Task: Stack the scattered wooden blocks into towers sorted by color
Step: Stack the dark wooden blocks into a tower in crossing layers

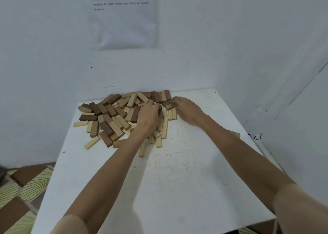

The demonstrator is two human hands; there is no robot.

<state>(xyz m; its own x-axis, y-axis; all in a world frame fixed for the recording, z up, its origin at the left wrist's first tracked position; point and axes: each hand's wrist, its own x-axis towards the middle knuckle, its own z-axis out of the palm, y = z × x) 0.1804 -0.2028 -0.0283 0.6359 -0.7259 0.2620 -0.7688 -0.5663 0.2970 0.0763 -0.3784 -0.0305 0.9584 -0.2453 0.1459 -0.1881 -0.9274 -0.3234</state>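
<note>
**Ana:** As we come in from the near edge of the table [177, 189], it's bare white top, speckled with dark flecks, and two bare forearms stretching away from us.

**Ben:** And past the middle?

**Ana:** First strays: one pale block [142, 149] lying alone, closest to us, just beside the left forearm. One more light block [237, 134] peeks out behind the right forearm, near the right edge.

**Ben:** Then the main event.

**Ana:** The pile of wooden blocks [113, 116], spread flat over the far left part of the table, reaching the far edge. Dark brown, mid tan and pale cream, all jumbled. Too many overlapping to count; no tower standing anywhere.

**Ben:** Hands?

**Ana:** Two of them, both at the pile's right side. The left hand [148, 117] is palm-down on the heap, fingers curled into the blocks; whether it grips one, I can't tell. The right hand [188, 109] sits further right, fingers closed round the end of a dark brown block [167, 102], which points left toward the other hand.

**Ben:** Beyond?

**Ana:** White wall, with one printed sheet [122, 15] stuck up, text blurred.
</note>
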